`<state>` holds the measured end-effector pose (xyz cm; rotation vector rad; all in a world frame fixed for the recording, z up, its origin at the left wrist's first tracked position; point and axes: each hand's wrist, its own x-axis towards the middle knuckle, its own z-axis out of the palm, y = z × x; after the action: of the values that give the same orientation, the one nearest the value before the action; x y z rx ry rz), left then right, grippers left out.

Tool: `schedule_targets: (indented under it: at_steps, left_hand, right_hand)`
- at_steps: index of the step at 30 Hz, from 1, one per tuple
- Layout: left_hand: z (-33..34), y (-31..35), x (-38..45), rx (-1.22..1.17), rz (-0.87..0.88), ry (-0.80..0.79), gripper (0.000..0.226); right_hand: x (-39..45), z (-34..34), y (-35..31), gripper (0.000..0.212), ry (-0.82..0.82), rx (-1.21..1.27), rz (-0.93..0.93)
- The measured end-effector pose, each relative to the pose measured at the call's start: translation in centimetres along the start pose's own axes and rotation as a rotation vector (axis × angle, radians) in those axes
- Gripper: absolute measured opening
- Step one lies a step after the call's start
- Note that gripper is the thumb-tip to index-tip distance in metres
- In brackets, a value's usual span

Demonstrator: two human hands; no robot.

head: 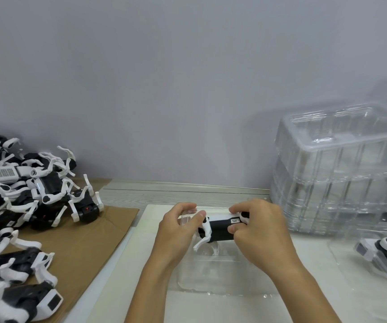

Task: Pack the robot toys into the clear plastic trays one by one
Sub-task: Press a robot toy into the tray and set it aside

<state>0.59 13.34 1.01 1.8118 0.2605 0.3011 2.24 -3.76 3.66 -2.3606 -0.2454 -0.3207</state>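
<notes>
Robot toy [220,229] sits above the clear tray [211,276]; my left hand [176,231] and right hand [255,231] each curl around one end.

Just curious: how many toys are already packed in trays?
1 in view: a toy in a tray at far right. Another toy is in both hands; more may be out of view.

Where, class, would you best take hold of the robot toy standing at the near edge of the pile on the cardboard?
Judging by its pose, grip the black body from above, across its two flanks: the thin white legs splay outward and look too slender to hold firmly.
</notes>
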Motion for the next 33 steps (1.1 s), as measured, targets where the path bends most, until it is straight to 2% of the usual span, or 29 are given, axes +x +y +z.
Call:
schedule_targets:
  at_steps: [7,14,22,27,33]
  left_hand:
    - [0.0,0.1,0.0,0.021,-0.008,-0.001,0.032]
    - [0.0,-0.1,0.0,0.02,0.0,-0.005,0.032]
    - [0.0,-0.1,0.0,0.012,-0.008,-0.01,0.032]
    - [0.0,-0.1,0.1,0.01,-0.009,-0.017,0.031]
    - [0.1,-0.1,0.0,0.011,-0.005,-0.004,0.031]
  right_hand:
    - [0.1,-0.1,0.3,0.032,-0.019,0.053,0.036]
    - [0.1,-0.1,0.2,0.033,-0.001,0.026,0.002]
    - [0.5,-1.9,0.8,0.029,-0.103,0.02,-0.019]
    - [0.8,-2.6,1.3,0.004,-0.089,0.011,-0.021]
    - [0.6,-1.5,1.1,0.009,-0.042,-0.014,0.01]
